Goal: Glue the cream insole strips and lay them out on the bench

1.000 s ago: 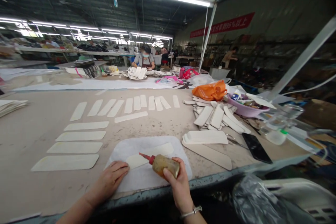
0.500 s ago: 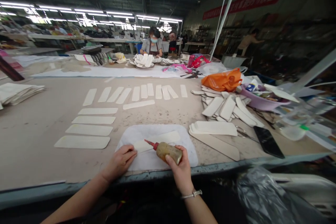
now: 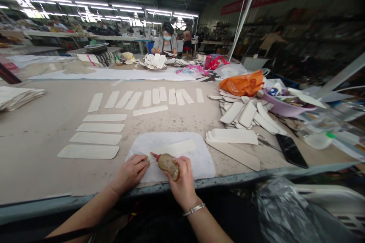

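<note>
In my right hand [image 3: 182, 180] is a glue bottle [image 3: 168, 166], a yellowish-brown squeeze bottle with a red pointed nozzle. It is tilted, and the tip points left, over the near end of a white strip [image 3: 179, 147]. The strip lies on a white rounded pad [image 3: 203, 163] at the table's front edge. My left hand [image 3: 133, 169] rests on the pad's left side, its fingers together and their tips at the strip's left end. Whatever lies under those fingertips is hidden.
Several white strips [image 3: 88, 152] lie spread left and beyond the pad. To the right are stacked strips [image 3: 232, 136], a heap of strips [image 3: 248, 114], scissors [image 3: 268, 143], a black phone [image 3: 291, 151], an orange bag [image 3: 242, 83] and a purple basin [image 3: 285, 110]. A person [image 3: 165, 43] sits opposite.
My right hand has moved left with the glue bottle, bringing its nozzle from the strip's middle to near its left end. My left hand stays almost where it was.
</note>
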Motion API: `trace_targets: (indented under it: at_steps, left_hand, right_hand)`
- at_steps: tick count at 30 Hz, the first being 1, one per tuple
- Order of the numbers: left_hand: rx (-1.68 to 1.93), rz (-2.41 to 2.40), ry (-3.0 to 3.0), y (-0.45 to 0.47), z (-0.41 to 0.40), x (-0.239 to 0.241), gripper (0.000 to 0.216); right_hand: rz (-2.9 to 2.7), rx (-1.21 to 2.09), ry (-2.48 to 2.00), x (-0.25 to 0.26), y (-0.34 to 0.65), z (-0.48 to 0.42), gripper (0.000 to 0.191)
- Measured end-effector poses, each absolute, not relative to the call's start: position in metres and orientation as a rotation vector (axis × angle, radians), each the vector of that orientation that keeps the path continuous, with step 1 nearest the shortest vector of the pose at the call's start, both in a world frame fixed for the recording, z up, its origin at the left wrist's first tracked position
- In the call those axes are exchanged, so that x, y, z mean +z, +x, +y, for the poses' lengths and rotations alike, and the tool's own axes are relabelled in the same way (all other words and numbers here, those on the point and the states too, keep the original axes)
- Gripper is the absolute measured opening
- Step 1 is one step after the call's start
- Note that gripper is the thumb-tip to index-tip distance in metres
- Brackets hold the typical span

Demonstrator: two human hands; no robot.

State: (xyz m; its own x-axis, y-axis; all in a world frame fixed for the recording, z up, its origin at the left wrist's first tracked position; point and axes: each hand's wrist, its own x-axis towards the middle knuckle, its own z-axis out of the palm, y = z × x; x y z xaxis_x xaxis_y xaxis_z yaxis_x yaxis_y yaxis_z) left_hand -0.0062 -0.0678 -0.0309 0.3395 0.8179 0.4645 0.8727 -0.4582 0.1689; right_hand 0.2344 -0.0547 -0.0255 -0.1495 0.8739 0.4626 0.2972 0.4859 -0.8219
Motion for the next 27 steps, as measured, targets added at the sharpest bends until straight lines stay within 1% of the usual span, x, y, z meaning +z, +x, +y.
trace_targets:
  at_steps: [5, 9, 15, 27]
  left_hand:
    - [-0.793, -1.591, -2.506, -0.004, -0.067, -0.029, 0.023]
    - [-0.78, -1.591, -2.509, -0.007, -0.066, -0.032, 0.023]
    - [-0.745, -1.571, -2.512, -0.007, -0.066, -0.031, 0.021]
    - [-0.739, -1.557, -2.508, -0.013, -0.063, -0.039, 0.018]
  right_hand:
    - [-1.799, 0.673, -0.972, -0.022, 0.231, -0.057, 0.049]
    - [-1.818, 0.593, -0.978, -0.022, 0.235, -0.057, 0.05]
    - [-1.804, 0.533, -1.0, -0.026, 0.249, -0.053, 0.057]
    - [-1.765, 0.347, -1.128, -0.025, 0.284, -0.044, 0.059]
